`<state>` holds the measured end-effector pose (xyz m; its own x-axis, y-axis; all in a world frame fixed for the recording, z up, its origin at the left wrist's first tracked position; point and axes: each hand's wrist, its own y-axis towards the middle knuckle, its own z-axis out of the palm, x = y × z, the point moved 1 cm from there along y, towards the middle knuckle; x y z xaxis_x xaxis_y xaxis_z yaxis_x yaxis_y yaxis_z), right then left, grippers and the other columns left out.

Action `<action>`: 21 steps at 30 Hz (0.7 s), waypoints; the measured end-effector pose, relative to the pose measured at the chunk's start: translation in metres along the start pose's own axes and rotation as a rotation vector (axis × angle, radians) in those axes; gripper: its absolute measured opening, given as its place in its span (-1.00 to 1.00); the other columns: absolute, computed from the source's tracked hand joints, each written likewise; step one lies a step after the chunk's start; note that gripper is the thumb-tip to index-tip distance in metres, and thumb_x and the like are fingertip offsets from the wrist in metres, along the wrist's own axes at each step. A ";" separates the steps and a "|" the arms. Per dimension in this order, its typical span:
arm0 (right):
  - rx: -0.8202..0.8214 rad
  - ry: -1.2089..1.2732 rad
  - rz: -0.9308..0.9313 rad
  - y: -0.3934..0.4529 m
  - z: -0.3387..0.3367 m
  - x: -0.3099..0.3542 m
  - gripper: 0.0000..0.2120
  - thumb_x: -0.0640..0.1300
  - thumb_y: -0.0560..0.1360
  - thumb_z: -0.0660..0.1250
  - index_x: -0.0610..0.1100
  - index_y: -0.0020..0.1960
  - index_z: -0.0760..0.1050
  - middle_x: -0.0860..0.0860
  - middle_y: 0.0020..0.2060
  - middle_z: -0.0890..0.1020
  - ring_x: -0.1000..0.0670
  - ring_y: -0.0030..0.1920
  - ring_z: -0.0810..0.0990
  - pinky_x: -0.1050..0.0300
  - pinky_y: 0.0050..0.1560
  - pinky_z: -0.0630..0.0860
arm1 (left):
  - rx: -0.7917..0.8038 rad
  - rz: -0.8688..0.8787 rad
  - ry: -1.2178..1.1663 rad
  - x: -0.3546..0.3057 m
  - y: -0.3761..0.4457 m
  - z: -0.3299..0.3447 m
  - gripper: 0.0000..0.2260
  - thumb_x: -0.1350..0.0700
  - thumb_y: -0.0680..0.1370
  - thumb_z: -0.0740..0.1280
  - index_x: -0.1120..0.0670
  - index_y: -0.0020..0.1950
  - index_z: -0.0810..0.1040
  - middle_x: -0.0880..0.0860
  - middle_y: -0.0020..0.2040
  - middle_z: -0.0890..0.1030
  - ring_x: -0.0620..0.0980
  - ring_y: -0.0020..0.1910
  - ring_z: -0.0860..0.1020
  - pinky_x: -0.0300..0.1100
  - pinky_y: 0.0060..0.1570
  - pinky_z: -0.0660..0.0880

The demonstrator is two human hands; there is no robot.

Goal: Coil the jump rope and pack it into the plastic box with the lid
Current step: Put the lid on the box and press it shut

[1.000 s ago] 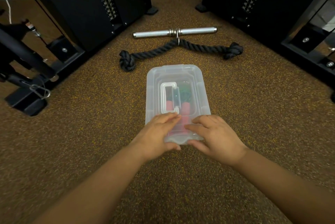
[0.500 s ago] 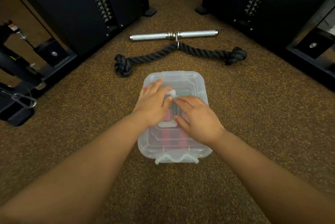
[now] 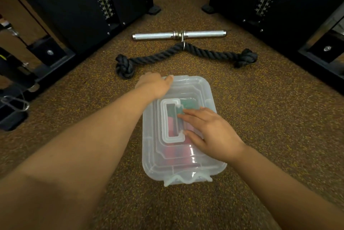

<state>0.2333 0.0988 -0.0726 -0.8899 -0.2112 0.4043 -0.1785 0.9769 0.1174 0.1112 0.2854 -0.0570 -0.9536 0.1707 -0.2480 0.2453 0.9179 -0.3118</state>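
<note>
A clear plastic box (image 3: 152,162) stands on the brown gym floor with its lid (image 3: 197,88) on top. Through the plastic I see red and green shapes of the jump rope (image 3: 172,125), blurred by the lid. A white folding handle (image 3: 164,118) lies flat in the lid's middle. My left hand (image 3: 154,85) presses on the lid's far left corner, fingers curled over the rim. My right hand (image 3: 210,133) lies flat on the lid, fingers spread, fingertips touching the handle. A latch (image 3: 186,179) sticks out at the near end.
A thick black rope attachment (image 3: 182,54) with knotted ends lies just beyond the box, clipped to a short steel bar (image 3: 178,34). Black weight-stack machines (image 3: 78,6) flank both sides. A carabiner (image 3: 14,103) hangs at the left by a machine foot.
My left hand moved from the lid's middle to its far left corner. My right hand shifted slightly right of the handle. Earlier still, both hands were at the lid's near edge.
</note>
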 end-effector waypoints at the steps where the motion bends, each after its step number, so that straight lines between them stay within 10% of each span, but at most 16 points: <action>1: 0.005 0.002 -0.011 0.000 0.000 0.002 -0.58 0.07 0.51 0.23 -0.06 0.32 0.45 -0.03 0.24 0.56 -0.08 0.21 0.53 0.03 0.30 0.37 | 0.003 -0.023 -0.024 0.005 0.000 0.001 -0.35 -0.29 0.54 -0.01 0.19 0.34 0.43 0.25 0.35 0.44 0.25 0.28 0.43 0.02 0.20 0.40; 10: -0.039 -0.008 0.008 -0.004 0.010 0.012 -0.59 0.05 0.51 0.22 -0.06 0.32 0.46 -0.04 0.20 0.57 -0.05 0.20 0.50 0.07 0.35 0.30 | 0.140 -0.157 -0.170 0.005 0.010 -0.006 -0.21 -0.38 0.47 0.08 0.20 0.45 0.27 0.24 0.47 0.30 0.24 0.39 0.34 0.04 0.32 0.33; 21: -0.097 -0.005 0.024 -0.004 0.013 0.015 -0.62 -0.01 0.49 0.29 -0.04 0.30 0.48 -0.03 0.18 0.58 -0.06 0.19 0.52 -0.01 0.36 0.34 | 0.302 -0.218 -0.847 0.030 0.021 0.002 0.04 -0.26 -0.14 0.58 0.09 0.29 0.50 0.16 0.23 0.58 0.16 0.13 0.59 0.12 0.17 0.50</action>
<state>0.2152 0.0925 -0.0789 -0.8957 -0.1873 0.4033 -0.1159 0.9740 0.1949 0.0881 0.3093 -0.0724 -0.5675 -0.4232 -0.7063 0.2239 0.7462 -0.6270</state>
